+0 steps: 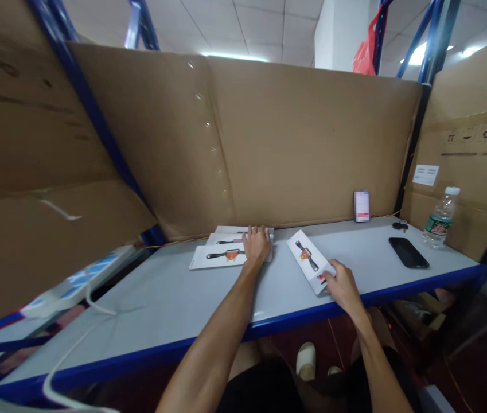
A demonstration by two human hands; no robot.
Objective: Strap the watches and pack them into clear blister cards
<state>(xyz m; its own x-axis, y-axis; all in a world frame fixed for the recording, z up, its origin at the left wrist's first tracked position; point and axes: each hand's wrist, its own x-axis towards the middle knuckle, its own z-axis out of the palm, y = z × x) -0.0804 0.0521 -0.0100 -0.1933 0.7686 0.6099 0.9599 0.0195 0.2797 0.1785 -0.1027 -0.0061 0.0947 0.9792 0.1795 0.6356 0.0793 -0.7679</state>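
My right hand grips the near end of a flat white box, thumb on top. The box is printed with a dark two-handled tool and an orange shape, and lies slanted on the grey tabletop. To its left, several similar white boxes overlap in a row, the front white box nearest me. Over the right end of these boxes rests my left hand, open, its fingers reaching toward the back ones. It covers part of their printed pictures.
On the right of the grey table lie a black phone, small dark keys and a water bottle. A lit phone leans on the cardboard wall. A power strip with a white cable is at left.
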